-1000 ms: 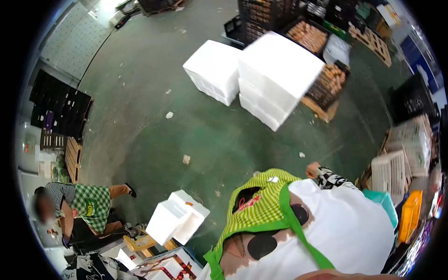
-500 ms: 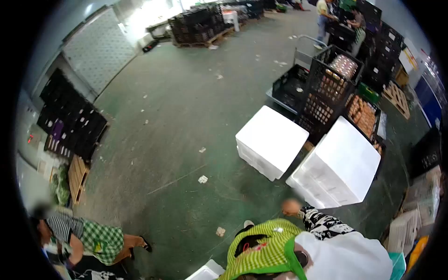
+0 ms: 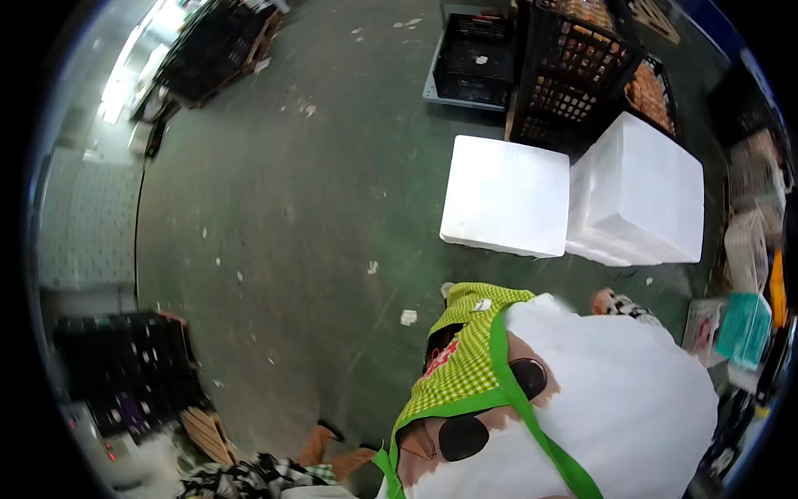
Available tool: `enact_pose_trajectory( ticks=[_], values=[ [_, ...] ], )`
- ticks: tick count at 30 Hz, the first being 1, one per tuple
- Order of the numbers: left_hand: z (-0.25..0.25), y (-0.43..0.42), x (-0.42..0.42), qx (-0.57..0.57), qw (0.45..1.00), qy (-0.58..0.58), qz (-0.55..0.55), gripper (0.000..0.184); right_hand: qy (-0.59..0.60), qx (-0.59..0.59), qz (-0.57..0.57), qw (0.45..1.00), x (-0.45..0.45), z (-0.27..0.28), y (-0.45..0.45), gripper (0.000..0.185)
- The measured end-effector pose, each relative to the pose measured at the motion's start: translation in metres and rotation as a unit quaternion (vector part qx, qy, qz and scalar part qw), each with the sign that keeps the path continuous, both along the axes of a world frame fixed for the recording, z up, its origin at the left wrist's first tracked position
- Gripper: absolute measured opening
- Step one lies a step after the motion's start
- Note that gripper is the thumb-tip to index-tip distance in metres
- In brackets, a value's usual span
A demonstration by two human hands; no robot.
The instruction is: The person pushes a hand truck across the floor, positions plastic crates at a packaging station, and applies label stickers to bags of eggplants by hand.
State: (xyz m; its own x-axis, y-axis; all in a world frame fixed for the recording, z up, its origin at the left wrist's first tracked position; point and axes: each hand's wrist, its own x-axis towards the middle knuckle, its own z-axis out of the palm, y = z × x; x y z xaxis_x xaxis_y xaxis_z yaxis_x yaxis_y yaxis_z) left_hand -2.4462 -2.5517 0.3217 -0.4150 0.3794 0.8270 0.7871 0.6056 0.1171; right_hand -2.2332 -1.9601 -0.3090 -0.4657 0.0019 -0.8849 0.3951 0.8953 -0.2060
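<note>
Past the edge of my white top (image 3: 615, 399), my right hand (image 3: 601, 301) shows in part at the end of a black-and-white patterned sleeve (image 3: 630, 308). It is small and partly hidden, so its fingers cannot be made out. Two white foam boxes stand just ahead of it on the floor: one with a flat top (image 3: 505, 193) and a taller one (image 3: 652, 195) to its right, nearly touching. A matching patterned sleeve (image 3: 245, 476) lies at the lower left, but I cannot make out my left hand there. A green checked apron (image 3: 465, 345) hangs over my front.
Black crates (image 3: 573, 62) with packed goods stand behind the boxes, beside a cart with a black crate (image 3: 475, 58). Stacked dark crates (image 3: 125, 358) and a wooden pallet (image 3: 208, 434) are at left. A person's legs (image 3: 332, 449) show low. A teal bin (image 3: 744, 328) is at right.
My view has turned down and to the right. The foam boxes appear higher in the picture. My right hand now shows beside the white top, less visible. The co-worker's upper body is no longer visible.
</note>
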Motion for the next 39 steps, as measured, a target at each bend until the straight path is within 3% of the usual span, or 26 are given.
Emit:
enact_pose_trajectory(
  ticks=[3, 5, 6, 9, 10, 12, 13, 14, 15, 16, 17, 18, 20, 21, 23, 24, 26, 27, 28, 29, 31, 35, 36, 37, 38, 39],
  values=[
    [-0.006, -0.042, -0.073, -0.004, 0.998, -0.040, 0.047, 0.022, 0.055, -0.059, -0.087, 0.993, -0.123, 0.009, -0.111, 0.021],
    [-0.028, -0.081, -0.116, 0.020, 0.987, -0.132, 0.084, 0.021, 0.093, -0.120, -0.193, 0.969, -0.217, 0.028, -0.185, 0.016],
    [-0.063, -0.108, -0.135, 0.064, 0.971, -0.214, 0.090, 0.013, 0.110, -0.161, -0.263, 0.945, -0.264, 0.042, -0.223, 0.014],
    [-0.175, -0.184, -0.190, 0.175, 0.882, -0.400, 0.176, 0.010, 0.206, -0.251, -0.384, 0.865, -0.395, 0.067, -0.319, 0.014],
    [-0.229, -0.229, -0.202, 0.226, 0.852, -0.439, 0.172, 0.019, 0.188, -0.271, -0.315, 0.890, -0.432, 0.068, -0.329, 0.014],
    [-0.282, -0.246, -0.229, 0.347, 0.737, -0.532, 0.230, 0.057, 0.202, -0.323, -0.431, 0.818, -0.478, 0.081, -0.361, 0.013],
    [-0.329, -0.282, -0.249, 0.389, 0.695, -0.563, 0.221, 0.051, 0.175, -0.361, -0.469, 0.787, -0.496, 0.076, -0.369, 0.016],
    [-0.344, -0.277, -0.270, 0.386, 0.685, -0.575, 0.224, 0.046, 0.152, -0.397, -0.500, 0.754, -0.512, 0.070, -0.365, 0.020],
    [-0.357, -0.276, -0.300, 0.408, 0.625, -0.619, 0.243, 0.041, 0.151, -0.393, -0.536, 0.731, -0.521, 0.051, -0.365, 0.029],
    [-0.386, -0.284, -0.329, 0.423, 0.618, -0.635, 0.191, 0.039, 0.134, -0.325, -0.616, 0.705, -0.527, 0.029, -0.367, 0.032],
    [-0.385, -0.262, -0.360, 0.388, 0.640, -0.645, 0.151, 0.040, 0.263, -0.181, -0.278, 0.906, -0.523, 0.022, -0.356, 0.021],
    [-0.379, -0.240, -0.397, 0.386, 0.619, -0.667, 0.149, 0.039, 0.335, -0.001, 0.112, 0.936, -0.510, 0.014, -0.340, 0.014],
    [-0.392, -0.217, -0.477, 0.351, 0.586, -0.729, 0.043, 0.039, 0.307, 0.045, 0.094, 0.946, -0.493, -0.010, -0.328, 0.014],
    [-0.393, -0.197, -0.516, 0.311, 0.605, -0.733, 0.016, 0.038, 0.218, 0.045, 0.037, 0.974, -0.478, -0.057, -0.320, 0.013],
    [-0.399, -0.148, -0.587, 0.226, 0.639, -0.735, -0.041, 0.036, 0.149, 0.056, -0.140, 0.977, -0.462, -0.059, -0.314, 0.009],
    [-0.401, -0.126, -0.623, 0.179, 0.628, -0.756, -0.049, 0.035, 0.101, 0.057, -0.219, 0.969, -0.465, -0.058, -0.310, 0.009],
    [-0.401, -0.074, -0.689, 0.085, 0.604, -0.790, -0.062, 0.034, 0.018, 0.076, -0.376, 0.923, -0.478, -0.041, -0.306, 0.011],
    [-0.388, -0.036, -0.716, 0.055, 0.603, -0.795, -0.027, 0.035, -0.045, -0.016, -0.623, 0.780, -0.480, -0.045, -0.303, 0.012],
    [-0.395, -0.012, -0.737, 0.053, 0.614, -0.787, -0.037, 0.035, -0.082, -0.035, -0.824, 0.559, -0.482, -0.049, -0.299, 0.013],
    [-0.400, 0.010, -0.757, 0.048, 0.624, -0.779, -0.044, 0.035, -0.078, -0.021, -0.874, 0.480, -0.493, -0.052, -0.300, 0.012],
    [-0.422, 0.065, -0.799, 0.087, 0.619, -0.780, -0.040, 0.040, -0.053, -0.014, -0.881, 0.470, -0.540, -0.065, -0.282, 0.011],
    [-0.464, 0.117, -0.870, -0.009, 0.604, -0.793, -0.073, 0.051, 0.053, -0.009, -0.856, 0.514, -0.668, -0.091, -0.234, 0.019],
    [-0.465, 0.132, -0.888, -0.014, 0.621, -0.778, -0.093, 0.051, 0.097, -0.059, -0.685, 0.720, -0.703, -0.089, -0.206, 0.016],
    [-0.471, 0.149, -0.907, -0.014, 0.638, -0.761, -0.115, 0.051, 0.191, 0.018, -0.353, 0.916, -0.742, -0.080, -0.177, 0.014],
    [-0.479, 0.163, -0.927, -0.013, 0.654, -0.744, -0.137, 0.051, 0.321, 0.096, -0.136, 0.932, -0.781, -0.068, -0.149, 0.013],
    [-0.504, 0.167, -0.958, -0.075, 0.650, -0.743, -0.143, 0.056, 0.410, 0.097, -0.107, 0.901, -0.807, -0.104, -0.130, 0.010]
  ],
)
